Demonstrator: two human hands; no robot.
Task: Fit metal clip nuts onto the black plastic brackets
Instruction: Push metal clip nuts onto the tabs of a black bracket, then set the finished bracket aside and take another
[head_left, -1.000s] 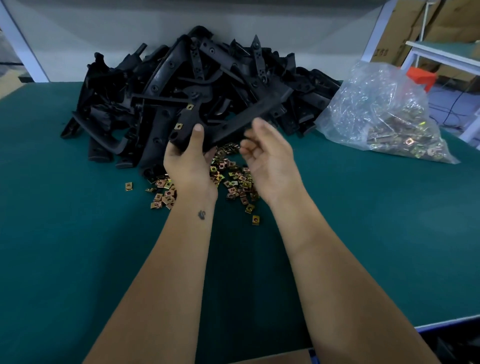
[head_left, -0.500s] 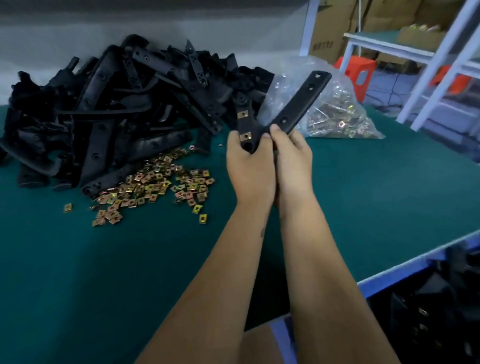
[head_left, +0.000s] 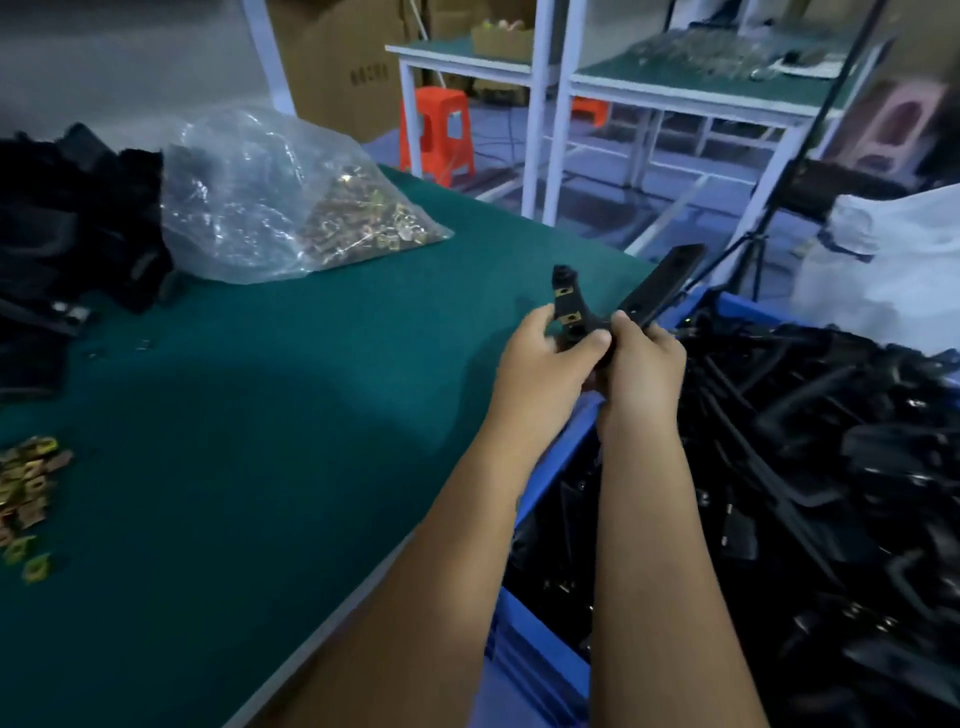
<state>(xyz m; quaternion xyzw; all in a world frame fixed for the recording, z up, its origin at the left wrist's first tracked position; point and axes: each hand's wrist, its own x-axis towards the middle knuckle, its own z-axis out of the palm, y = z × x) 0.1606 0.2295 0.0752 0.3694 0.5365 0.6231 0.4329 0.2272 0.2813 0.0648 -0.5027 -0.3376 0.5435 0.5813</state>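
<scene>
I hold one black plastic bracket (head_left: 660, 283) in both hands over the right edge of the green table (head_left: 270, 415). Two brass clip nuts (head_left: 567, 304) sit on its short arm. My left hand (head_left: 540, 358) grips the short arm and my right hand (head_left: 641, 364) grips the bend of the long arm. Loose clip nuts (head_left: 26, 488) lie at the table's left edge. A heap of bare brackets (head_left: 67, 228) is at the far left.
A clear plastic bag of clip nuts (head_left: 270, 202) lies at the back of the table. A blue crate (head_left: 545, 644) full of black brackets stands beside the table on the right. White-framed benches, orange stools and a white sack are behind.
My view and both hands have swung right with the bracket, from in front of the heap to the table's right edge above the blue crate. The grip on the bracket is unchanged.
</scene>
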